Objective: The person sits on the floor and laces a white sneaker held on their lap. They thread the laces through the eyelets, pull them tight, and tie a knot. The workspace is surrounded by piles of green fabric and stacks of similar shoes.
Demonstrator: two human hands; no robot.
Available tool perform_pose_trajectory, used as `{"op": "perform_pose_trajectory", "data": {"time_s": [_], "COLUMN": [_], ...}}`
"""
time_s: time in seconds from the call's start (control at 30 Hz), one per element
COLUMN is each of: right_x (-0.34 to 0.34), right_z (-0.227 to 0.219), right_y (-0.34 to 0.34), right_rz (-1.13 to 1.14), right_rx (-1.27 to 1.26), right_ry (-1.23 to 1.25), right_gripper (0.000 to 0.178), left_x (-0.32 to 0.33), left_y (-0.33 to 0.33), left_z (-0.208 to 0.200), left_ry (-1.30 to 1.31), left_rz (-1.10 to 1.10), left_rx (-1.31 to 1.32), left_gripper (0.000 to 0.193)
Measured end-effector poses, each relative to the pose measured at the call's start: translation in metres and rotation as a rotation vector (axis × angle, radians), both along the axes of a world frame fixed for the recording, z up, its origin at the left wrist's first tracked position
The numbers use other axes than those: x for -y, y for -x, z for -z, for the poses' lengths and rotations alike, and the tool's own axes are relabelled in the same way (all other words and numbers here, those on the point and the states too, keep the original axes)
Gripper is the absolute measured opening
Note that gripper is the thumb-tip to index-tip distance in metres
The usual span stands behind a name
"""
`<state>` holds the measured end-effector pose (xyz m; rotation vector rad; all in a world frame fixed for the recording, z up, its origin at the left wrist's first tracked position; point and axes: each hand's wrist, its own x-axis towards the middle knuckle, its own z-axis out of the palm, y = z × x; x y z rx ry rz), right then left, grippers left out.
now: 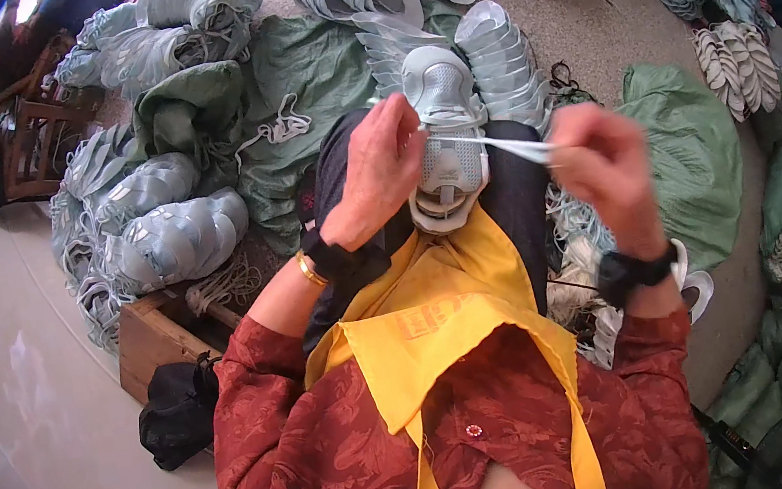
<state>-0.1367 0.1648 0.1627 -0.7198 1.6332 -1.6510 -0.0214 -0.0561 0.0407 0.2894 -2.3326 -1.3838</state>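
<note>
Left hand (382, 167) grips shoe upper (443, 130); right hand (607, 164) pinches its lace (497, 144); stacked uppers (158, 241) crowd around.

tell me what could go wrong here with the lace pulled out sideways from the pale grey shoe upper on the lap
1. The right hand pulls the flat white lace taut; it might slip from the fingers.
2. The left hand alone steadies the pale grey shoe upper on the lap, so a hard tug could shift it.
3. Loose white laces on the green sack could tangle.

Heaps of pale blue shoe uppers (170, 239) lie on the floor (40, 398) beside a wooden crate (155, 342). Green sacks (697, 163) crowd the floor's right edge.
</note>
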Motion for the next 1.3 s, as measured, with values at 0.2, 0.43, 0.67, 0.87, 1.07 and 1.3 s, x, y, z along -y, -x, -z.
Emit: {"op": "perform_pose_trajectory", "data": {"time_s": [0.2,0.43,0.67,0.87,1.07,1.3], "right_x": [0.002,0.010,-0.069,-0.316,-0.216,-0.052], "right_z": [-0.001,0.024,0.089,0.191,0.159,0.121], "right_y": [0.004,0.014,0.032,0.088,0.059,0.023], "right_rz": [0.027,0.164,0.221,0.719,0.707,0.255], "right_rx": [0.112,0.229,0.280,0.650,0.149,-0.038], "right_ry": [0.284,0.363,0.012,0.222,-0.463,-0.273], "right_gripper": [0.010,0.011,0.018,0.020,0.018,0.021], "left_x": [-0.006,-0.002,0.042,0.160,0.133,0.016], "left_y": [0.026,0.025,-0.015,-0.084,-0.078,-0.006], "left_z": [-0.023,-0.002,-0.011,-0.025,-0.009,0.007], "left_ry": [-0.193,-0.443,-0.681,-0.528,-0.265,0.009], "left_rz": [0.393,0.486,0.383,0.309,0.265,0.217], "left_rx": [0.007,0.144,0.234,0.480,0.591,0.102], "left_gripper": [0.017,0.006,0.019,0.020,0.017,0.023]}}
